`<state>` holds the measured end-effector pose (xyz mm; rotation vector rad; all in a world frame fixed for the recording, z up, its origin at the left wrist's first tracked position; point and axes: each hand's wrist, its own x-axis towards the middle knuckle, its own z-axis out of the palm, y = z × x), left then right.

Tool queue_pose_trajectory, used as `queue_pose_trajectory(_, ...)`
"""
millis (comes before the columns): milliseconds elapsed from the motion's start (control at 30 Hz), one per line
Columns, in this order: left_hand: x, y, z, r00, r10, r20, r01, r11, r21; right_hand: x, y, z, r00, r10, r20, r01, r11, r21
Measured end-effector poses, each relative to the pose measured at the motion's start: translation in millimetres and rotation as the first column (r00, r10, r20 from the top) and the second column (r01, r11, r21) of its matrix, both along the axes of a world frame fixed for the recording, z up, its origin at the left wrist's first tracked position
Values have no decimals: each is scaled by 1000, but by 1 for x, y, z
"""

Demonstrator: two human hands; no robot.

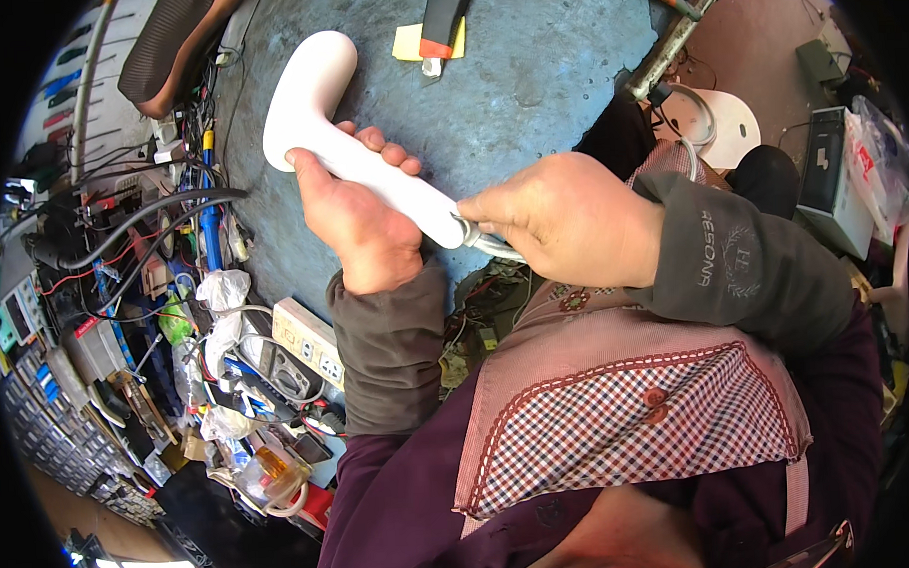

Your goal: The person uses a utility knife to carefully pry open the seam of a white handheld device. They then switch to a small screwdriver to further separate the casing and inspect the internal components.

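Observation:
My left hand (362, 212) is wrapped around the handle of a white, smooth appliance (313, 99) with a bent, rounded head, its thumb along the near side. The head points away from me, and the handle's end slants down to the right. At that end my right hand (547, 221) is closed in a pinch beside a small grey loop (465, 229). What sits between its fingertips is hidden. A pale cord (498, 246) leads from the handle's end and passes below the right hand.
Beyond the appliance, a utility knife (444, 29) lies over yellow paper (406, 42) on the worn blue tabletop (509, 112). Cables, tools and bags crowd the left side, with a power strip (306, 341) near my left sleeve. At right stands a grey box-shaped device (832, 186).

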<state>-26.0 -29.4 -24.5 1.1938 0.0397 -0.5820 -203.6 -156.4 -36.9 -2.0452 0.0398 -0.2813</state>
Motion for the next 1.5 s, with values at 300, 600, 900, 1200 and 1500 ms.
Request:
queue_pose_trajectory(300, 6, 6, -2, 996, -89, 1, 89, 995, -46, -4, 12, -11, 997, -73, 27, 69, 986, 149)
queue_pose_trajectory(600, 16, 8, -5, 991, -132, -38, 129, 989, -69, 3, 7, -5, 999, 6, -45, 11, 931, 366)
queue_pose_trajectory(900, 21, 4, -5, 992, -123, -20, 120, 984, -130, 12, -11, 24, 986, 93, -138, -37, 930, 366)
queue_pose_trajectory(1200, 10, -1, 6, 989, -136, 54, 144, 974, -176, 21, -29, 62, 946, 220, -239, -71, 859, 507)
queue_pose_trajectory(1500, 0, -5, 4, 952, -300, 55, 302, 903, -306, 16, -46, 77, 949, 199, -246, -49, 861, 507)
